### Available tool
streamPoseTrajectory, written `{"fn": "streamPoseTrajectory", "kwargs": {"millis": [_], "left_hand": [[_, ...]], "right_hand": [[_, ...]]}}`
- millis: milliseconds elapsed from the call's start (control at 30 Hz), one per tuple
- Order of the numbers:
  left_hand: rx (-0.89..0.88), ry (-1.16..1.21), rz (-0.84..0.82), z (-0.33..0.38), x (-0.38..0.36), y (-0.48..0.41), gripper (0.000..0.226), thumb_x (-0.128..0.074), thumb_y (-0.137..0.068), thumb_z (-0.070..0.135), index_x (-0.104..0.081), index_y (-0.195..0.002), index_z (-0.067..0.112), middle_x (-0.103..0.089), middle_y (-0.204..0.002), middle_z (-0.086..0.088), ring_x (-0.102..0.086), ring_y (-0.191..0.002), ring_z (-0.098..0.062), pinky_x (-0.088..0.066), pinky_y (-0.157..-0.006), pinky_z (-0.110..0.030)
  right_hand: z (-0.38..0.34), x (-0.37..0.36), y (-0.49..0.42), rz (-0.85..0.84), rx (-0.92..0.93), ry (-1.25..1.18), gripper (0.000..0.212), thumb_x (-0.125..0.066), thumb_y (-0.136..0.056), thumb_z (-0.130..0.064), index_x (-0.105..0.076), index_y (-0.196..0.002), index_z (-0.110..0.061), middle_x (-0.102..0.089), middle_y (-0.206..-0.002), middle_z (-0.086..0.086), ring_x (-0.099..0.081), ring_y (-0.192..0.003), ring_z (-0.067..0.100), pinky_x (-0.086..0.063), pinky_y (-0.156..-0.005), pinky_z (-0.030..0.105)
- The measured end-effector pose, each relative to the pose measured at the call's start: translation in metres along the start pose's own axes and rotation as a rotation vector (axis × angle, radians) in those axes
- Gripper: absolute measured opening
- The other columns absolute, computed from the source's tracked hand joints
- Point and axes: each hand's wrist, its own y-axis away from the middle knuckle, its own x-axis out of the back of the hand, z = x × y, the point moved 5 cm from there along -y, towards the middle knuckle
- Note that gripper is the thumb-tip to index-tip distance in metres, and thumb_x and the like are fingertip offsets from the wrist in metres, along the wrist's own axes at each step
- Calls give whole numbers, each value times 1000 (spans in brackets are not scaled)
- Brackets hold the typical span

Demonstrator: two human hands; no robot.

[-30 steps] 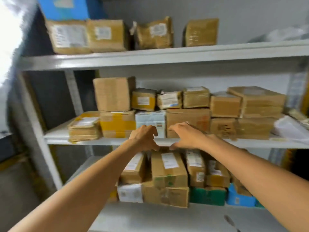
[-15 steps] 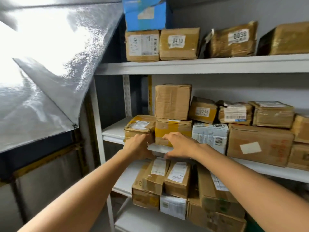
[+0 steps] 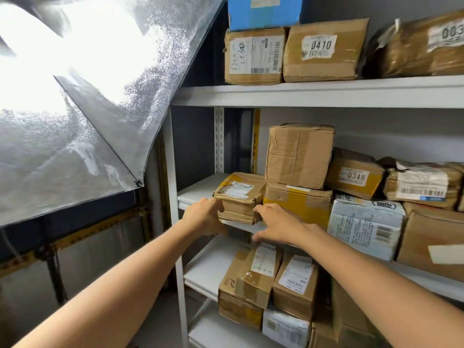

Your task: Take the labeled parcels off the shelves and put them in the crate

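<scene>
Flat brown labeled cardboard parcel [image 3: 238,197] now gripped between left hand [image 3: 203,217] and right hand [image 3: 276,224] after they slid over; lift's next.

Middle shelf [image 3: 195,190] bare at its left end beside the flat parcel [image 3: 238,199], yellow-taped box [image 3: 298,204] tight against the parcel's right, white upright [image 3: 173,197] at the left edge, lower shelf [image 3: 213,264] bare at front left.
</scene>
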Motion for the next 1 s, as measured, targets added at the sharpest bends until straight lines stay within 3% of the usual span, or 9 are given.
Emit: {"fn": "streamPoseTrajectory", "kwargs": {"millis": [133, 367, 567, 733, 900, 1000], "left_hand": [[2, -12, -8, -20, 4, -23, 57, -81, -70, 40, -59, -120, 23, -66, -111, -1, -61, -97, -19, -42, -61, -25], [23, 70, 14, -44, 6, -51, 60, -82, -71, 39, -57, -122, 20, -67, -111, -2, -62, -94, -19, -44, -63, -26], [70, 177, 29, -51, -2, -70, 70, -83, -69, 35, -51, -129, 20, -63, -118, -3, -57, -93, -17, -38, -57, -21], [82, 369, -11, -54, -15, -96, 74, -84, -70, 27, -47, -133, 14, -57, -128, -9, -56, -104, -23, -45, -76, -27], [44, 529, -34, -49, -30, -117, 67, -81, -72, 32, -48, -127, 14, -59, -118, -7, -57, -105, -24, -50, -90, -38], [-1, 600, -33, -51, -39, -115, 61, -80, -71, 34, -47, -120, 18, -57, -109, -2, -57, -100, -23, -51, -86, -37]], "right_hand": [[1, -5, -20, 21, -53, -47, 68, -76, -77, -42, -46, -132, -15, -52, -132, 6, -50, -121, 25, -47, -96, 38], [9, -6, -33, 145, -205, -232, 66, -78, -77, -31, -46, -131, -10, -51, -136, 9, -47, -125, 24, -39, -102, 34], [6, -9, -40, 208, -329, -367, 53, -75, -80, -29, -52, -121, -6, -55, -128, 10, -49, -118, 24, -40, -90, 29], [-1, -19, -57, 279, -441, -502, 40, -66, -85, -18, -54, -120, -5, -58, -124, 11, -52, -114, 23, -39, -79, 22], [-12, -28, -77, 314, -524, -538, 48, -61, -89, -18, -45, -133, -8, -39, -142, 15, -42, -128, 28, -42, -93, 29], [-15, -33, -77, 319, -549, -498, 46, -59, -92, -15, -44, -134, -6, -15, -154, 18, -24, -140, 31, -37, -102, 30]]}}
